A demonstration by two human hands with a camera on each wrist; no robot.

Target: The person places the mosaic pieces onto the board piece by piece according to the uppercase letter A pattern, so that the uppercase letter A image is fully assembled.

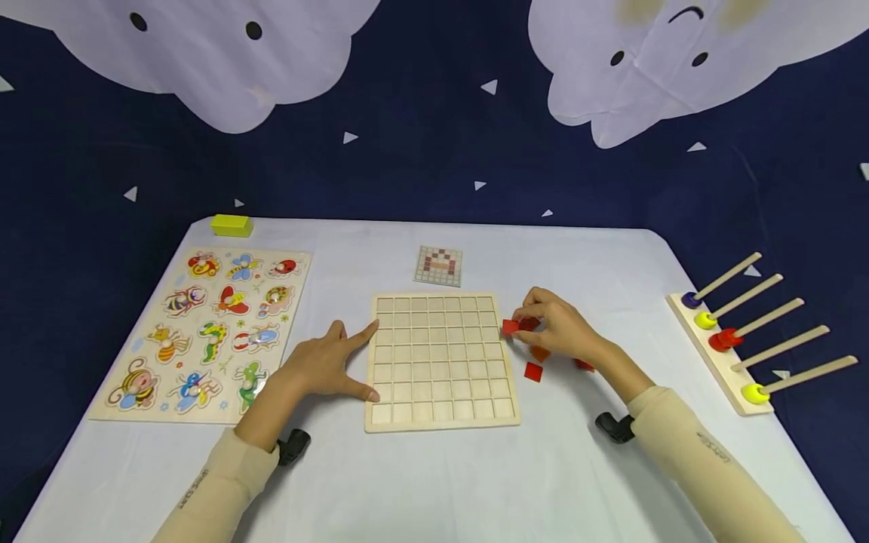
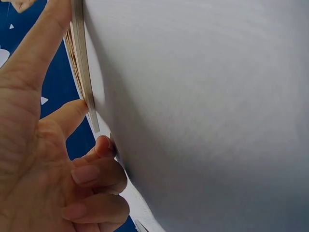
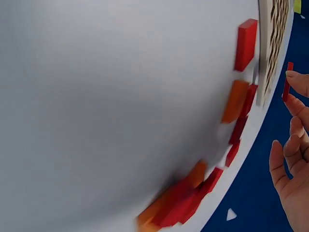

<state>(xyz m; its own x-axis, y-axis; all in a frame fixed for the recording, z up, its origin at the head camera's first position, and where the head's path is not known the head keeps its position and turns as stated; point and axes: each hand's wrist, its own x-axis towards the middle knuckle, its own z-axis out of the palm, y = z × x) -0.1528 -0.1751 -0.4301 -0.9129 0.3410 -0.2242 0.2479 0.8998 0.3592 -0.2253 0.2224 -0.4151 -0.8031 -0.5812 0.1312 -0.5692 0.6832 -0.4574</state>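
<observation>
A square wooden grid board point(image 1: 441, 363) with shallow cells lies in the middle of the table. My left hand point(image 1: 327, 363) rests at its left edge, index finger and thumb spread apart and touching the frame; the other fingers curl loosely in the left wrist view. Over the board's right edge, my right hand point(image 1: 558, 326) pinches a small red square tile point(image 1: 510, 326) between thumb and fingertip, held edge-on in the right wrist view. Beneath and around that hand lie several red tiles point(image 1: 533, 372) and orange tiles point(image 1: 540, 353), partly hidden by it.
A small pattern card point(image 1: 438, 265) lies behind the board. An insect peg puzzle point(image 1: 204, 332) is at left, with a yellow-green block point(image 1: 231, 225) behind it. On the right stands a wooden stacker point(image 1: 720, 354) with slanting pegs and a few coloured beads.
</observation>
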